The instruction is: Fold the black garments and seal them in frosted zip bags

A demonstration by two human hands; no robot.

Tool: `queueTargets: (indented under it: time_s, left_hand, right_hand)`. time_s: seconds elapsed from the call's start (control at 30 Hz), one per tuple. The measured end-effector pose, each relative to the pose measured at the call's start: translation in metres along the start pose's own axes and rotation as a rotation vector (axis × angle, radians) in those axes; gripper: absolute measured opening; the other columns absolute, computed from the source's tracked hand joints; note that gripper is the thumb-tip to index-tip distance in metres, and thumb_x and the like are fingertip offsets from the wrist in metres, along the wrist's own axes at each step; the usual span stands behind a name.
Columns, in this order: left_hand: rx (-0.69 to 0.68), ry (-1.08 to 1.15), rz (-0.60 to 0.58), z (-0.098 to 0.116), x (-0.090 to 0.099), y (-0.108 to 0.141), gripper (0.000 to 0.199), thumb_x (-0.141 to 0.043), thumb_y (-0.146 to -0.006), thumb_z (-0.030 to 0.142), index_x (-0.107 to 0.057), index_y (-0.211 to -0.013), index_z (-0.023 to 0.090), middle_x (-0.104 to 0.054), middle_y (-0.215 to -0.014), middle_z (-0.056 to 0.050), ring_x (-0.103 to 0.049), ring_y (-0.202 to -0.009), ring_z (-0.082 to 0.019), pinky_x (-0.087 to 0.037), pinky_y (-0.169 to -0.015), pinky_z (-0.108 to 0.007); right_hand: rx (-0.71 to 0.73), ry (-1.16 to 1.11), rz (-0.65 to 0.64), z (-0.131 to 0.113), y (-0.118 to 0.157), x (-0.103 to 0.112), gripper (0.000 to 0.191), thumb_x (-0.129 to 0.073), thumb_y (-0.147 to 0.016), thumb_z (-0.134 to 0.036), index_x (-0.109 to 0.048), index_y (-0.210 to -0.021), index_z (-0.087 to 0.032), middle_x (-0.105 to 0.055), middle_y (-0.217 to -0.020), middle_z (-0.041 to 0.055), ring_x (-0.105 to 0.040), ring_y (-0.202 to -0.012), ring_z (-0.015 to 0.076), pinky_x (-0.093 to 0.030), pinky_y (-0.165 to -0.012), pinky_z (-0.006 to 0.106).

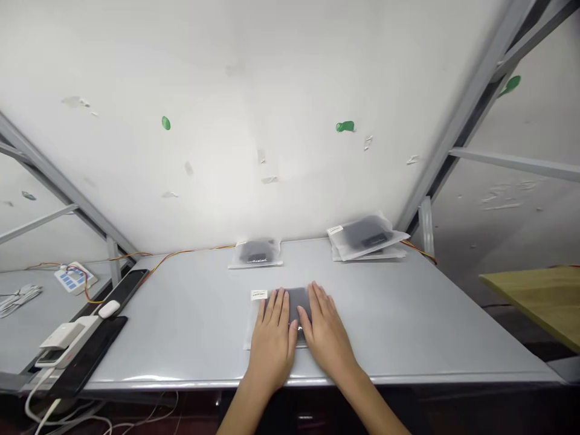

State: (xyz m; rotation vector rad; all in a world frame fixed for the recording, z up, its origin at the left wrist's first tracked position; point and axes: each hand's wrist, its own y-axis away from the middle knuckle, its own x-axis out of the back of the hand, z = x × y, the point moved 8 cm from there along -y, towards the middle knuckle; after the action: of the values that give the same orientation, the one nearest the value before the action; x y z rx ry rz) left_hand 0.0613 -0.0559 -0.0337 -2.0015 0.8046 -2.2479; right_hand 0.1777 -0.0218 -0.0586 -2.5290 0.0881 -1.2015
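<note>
A frosted plastic bag (251,317) with a dark flat item inside and a white label at its top left lies near the table's front edge. My left hand (273,338) rests flat on the bag's left part, fingers stretched out. On its right part lies my right hand (327,332), also flat with fingers extended. The dark item shows between the two thumbs; the rest is covered by my hands.
Another bagged dark item (258,251) lies at the table's back. Stacked bags (365,235) sit at the back right. Along the left edge are a power strip (67,344), a white case (109,309) and a black phone-like object (90,356). Metal posts frame the grey table (190,338).
</note>
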Motion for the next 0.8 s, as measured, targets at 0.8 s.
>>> queueTargets:
  time_s: [0.8]
  left_hand:
    - [0.826,0.192,0.141,-0.087,0.038,0.035,0.050,-0.047,-0.097,0.059,-0.071,-0.108,0.017,-0.071,-0.101,-0.015,-0.066,-0.103,-0.037,-0.049,-0.093,-0.056]
  right_hand:
    - [-0.342,-0.549,0.145,0.034,0.011,0.028,0.076,-0.071,-0.085,-0.057,-0.048,-0.149,-0.022,-0.072,-0.106,0.0071,-0.069,-0.110,0.0318,-0.057,-0.094,0.047]
